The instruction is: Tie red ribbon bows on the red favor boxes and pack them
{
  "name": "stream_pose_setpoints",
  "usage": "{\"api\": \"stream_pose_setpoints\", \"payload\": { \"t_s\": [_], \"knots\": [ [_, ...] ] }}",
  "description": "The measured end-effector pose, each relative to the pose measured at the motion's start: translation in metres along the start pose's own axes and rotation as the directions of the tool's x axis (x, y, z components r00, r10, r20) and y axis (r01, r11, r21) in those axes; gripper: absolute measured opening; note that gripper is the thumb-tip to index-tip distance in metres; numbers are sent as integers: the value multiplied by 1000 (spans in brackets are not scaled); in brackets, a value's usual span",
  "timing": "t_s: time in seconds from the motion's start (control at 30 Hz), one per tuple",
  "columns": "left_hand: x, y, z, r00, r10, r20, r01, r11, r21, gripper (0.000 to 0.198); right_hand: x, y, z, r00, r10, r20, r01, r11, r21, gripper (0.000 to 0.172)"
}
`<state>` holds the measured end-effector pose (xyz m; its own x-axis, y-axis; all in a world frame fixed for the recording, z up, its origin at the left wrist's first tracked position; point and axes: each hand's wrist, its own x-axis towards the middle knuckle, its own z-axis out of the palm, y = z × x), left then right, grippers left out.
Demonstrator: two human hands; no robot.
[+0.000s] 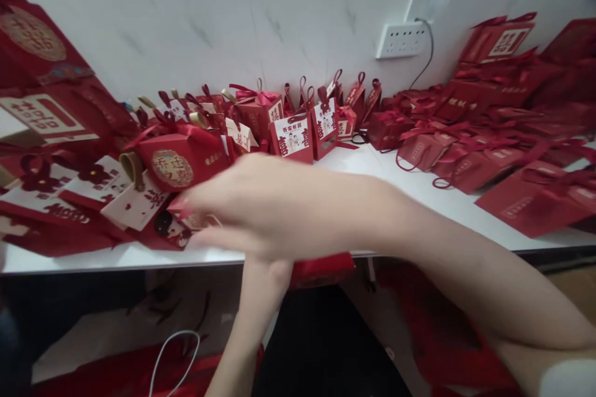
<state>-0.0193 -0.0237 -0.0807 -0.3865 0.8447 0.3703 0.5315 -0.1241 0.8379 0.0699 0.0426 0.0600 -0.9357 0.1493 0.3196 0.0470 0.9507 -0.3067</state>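
My right hand (274, 205) reaches leftward across the front of the table, blurred by motion. Its fingertips are close to a small red and white gift box (189, 217); whether they touch it I cannot make out. Beneath it, my left hand (265, 279) is mostly covered, and its fingers are hidden. A red object (321, 270) shows beside the left hand at the table edge; its grip on it cannot be seen. Just behind the right hand sit a red gift box with a gold round print (181, 158) and a white-fronted red box (293, 136).
On the white table (358, 177), red gift boxes (470, 158) pile up at the right, and taller boxes (51, 111) stack at the left. A power strip (400, 40) with a black cord is on the wall. Below hangs a white cable loop (174, 347).
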Motion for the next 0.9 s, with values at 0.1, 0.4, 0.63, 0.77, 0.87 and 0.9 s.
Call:
{"api": "stream_pose_setpoints", "payload": {
  "t_s": [0.1, 0.4, 0.63, 0.77, 0.87, 0.9],
  "knots": [
    [-1, 3, 1, 999, -16, 28, 17, 999, -51, 21, -60, 21, -1, 959, 257, -121, -267, 961, -73, 16],
    [-4, 5, 3, 997, -18, 69, 24, 995, -92, 12, -148, 20, 59, 736, 650, -189, -632, 760, 150, 13],
    [-2, 4, 1, 993, 51, 106, -42, 995, -87, 11, -148, 5, 64, 814, 429, -391, -392, 903, 175, 11],
    [10, 3, -3, 969, 105, 223, -107, 994, 0, 31, -145, 10, 58, 786, 440, -433, -366, 897, 247, 12],
    [22, 5, -9, 916, 145, 375, -187, 979, 76, 43, -136, 18, 46, 647, 553, -525, -415, 833, 366, 13],
    [26, 6, -12, 892, 153, 425, -215, 971, 102, 42, -132, 22, 41, 589, 589, -554, -408, 808, 426, 13]
  ]
}}
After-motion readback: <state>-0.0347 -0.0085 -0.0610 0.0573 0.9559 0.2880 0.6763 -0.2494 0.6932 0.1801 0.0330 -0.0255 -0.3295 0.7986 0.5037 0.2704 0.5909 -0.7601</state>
